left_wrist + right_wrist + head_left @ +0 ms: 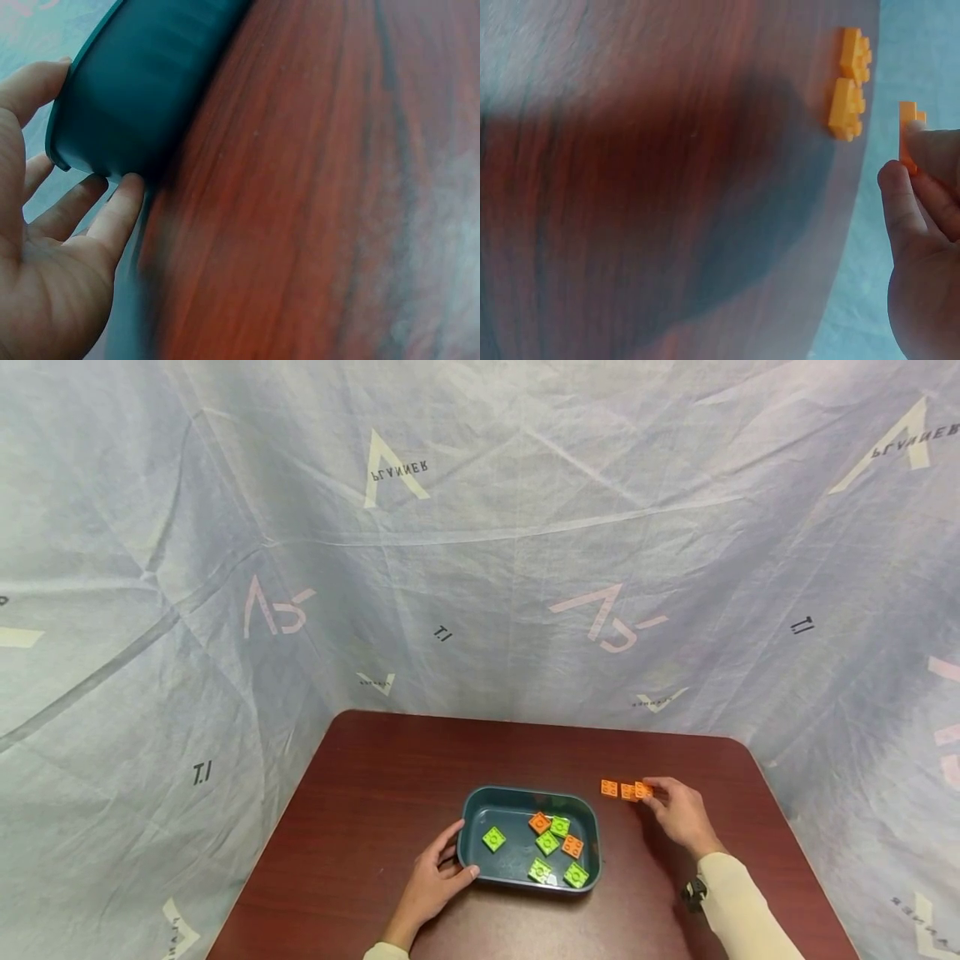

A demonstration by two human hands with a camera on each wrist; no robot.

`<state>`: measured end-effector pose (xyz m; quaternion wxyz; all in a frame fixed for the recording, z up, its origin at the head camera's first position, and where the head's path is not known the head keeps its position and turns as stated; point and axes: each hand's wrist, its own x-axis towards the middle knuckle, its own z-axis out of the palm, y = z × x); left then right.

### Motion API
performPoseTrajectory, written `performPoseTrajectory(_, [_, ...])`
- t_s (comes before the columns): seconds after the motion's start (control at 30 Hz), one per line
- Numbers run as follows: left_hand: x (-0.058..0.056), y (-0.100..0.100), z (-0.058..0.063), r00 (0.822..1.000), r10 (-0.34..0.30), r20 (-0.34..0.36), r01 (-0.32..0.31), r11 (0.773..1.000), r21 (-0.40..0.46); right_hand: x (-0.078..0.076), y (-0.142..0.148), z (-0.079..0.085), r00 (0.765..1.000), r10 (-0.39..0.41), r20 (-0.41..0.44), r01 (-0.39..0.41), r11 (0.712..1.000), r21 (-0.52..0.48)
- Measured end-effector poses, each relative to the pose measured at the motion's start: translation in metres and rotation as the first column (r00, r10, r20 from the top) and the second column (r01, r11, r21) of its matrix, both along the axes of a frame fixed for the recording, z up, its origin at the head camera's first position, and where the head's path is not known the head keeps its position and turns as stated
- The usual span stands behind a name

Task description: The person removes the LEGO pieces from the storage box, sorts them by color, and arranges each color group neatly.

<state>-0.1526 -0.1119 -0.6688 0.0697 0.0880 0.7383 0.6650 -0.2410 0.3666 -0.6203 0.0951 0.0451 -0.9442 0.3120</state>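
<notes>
The tray (517, 852) rests on the tabletop (375, 793) with the left grip (435, 877) at its left end; a lone brick (493, 839) lies in its left half and six more bricks (547, 842) in its right half, two of them nearest the front wall. To the right of the tray, beyond its back right corner, two loose bricks (609, 788) lie in a row on the tabletop, with the held brick (642, 790) and right grip (678, 814) on their right. A sheet (480, 568) hangs behind the tabletop and along both sides.
</notes>
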Motion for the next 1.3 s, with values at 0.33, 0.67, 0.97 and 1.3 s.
performPoseTrajectory(0.33, [0.004, -0.003, 0.0, 1.0, -0.009, 0.014, 0.008, 1.0, 0.018, -0.002, 0.016, -0.024, 0.998, -0.021, 0.067, 0.016, 0.998, 0.061])
performPoseTrajectory(0.67, [0.004, -0.003, -0.002, 1.0, 0.004, -0.004, -0.004, 1.0, 0.008, -0.01, 0.02, -0.028, 0.994, -0.018, 0.106, 0.01, 0.997, 0.082])
performPoseTrajectory(0.97, [0.002, -0.001, 0.001, 1.0, -0.007, 0.013, 0.007, 1.0, 0.007, -0.016, 0.022, -0.025, 0.993, -0.008, 0.12, -0.005, 0.994, 0.108])
performPoseTrajectory(1.3, [0.001, 0.001, 0.001, 1.0, -0.001, 0.007, 0.002, 1.0, -0.005, -0.023, 0.027, -0.032, 0.989, -0.01, 0.149, -0.004, 0.996, 0.092])
